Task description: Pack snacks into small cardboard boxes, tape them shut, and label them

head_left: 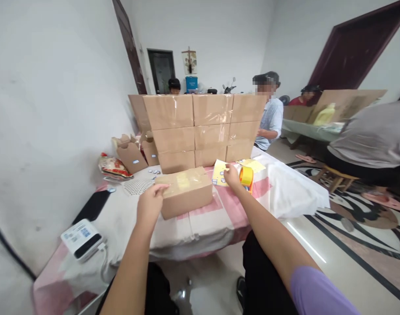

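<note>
A closed cardboard box (189,203) lies on the table in front of me, with clear tape and a yellowish patch on its top. My left hand (151,200) is at the box's left end, fingers stretched over the near top edge. To the right of the box, my right hand (231,176) is over a yellow sheet (218,174) with small stickers on it. Its fingers are bent together; whatever is between them is too small to make out. Just beyond that wrist sits a yellow tape roll (246,175) in an orange-red dispenser.
Stacked taped boxes (209,109) form a wall across the back of the table. Open cartons (131,156), a red-and-white bag (114,167) and a white device (81,238) with a cable stand left. Another person (272,113) is behind the boxes at right; others sit farther off.
</note>
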### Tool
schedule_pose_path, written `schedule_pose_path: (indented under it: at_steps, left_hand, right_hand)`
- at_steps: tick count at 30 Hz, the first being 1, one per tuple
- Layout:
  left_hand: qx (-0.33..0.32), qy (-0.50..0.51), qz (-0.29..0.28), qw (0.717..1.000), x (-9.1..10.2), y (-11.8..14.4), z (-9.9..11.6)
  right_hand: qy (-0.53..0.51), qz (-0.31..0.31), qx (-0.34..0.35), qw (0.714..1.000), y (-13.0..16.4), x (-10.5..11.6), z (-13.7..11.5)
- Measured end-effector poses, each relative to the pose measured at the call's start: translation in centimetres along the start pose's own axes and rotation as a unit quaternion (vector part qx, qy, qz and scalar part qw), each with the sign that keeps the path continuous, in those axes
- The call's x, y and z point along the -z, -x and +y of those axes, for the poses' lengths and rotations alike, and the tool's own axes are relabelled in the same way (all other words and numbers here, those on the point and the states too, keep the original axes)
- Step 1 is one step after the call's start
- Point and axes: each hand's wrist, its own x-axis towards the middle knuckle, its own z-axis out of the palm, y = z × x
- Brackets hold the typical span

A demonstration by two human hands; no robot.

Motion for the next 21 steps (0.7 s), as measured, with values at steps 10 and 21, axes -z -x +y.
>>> schedule_pose_path:
  at_steps: [10, 21]
  left_hand:
    - [0.007, -0.087, 0.121, 0.989, 1.1, 1.5, 2.2]
    - [-0.248, -0.063, 0.201, 0.945, 0.8, 3.9, 3.4]
  right_hand:
    - [0.077, -0.070, -0.039, 0.994, -0.1, -1.5, 2.0]
    - [-0.159, -0.014, 0.073, 0.984, 4.1, 1.1, -3.3]
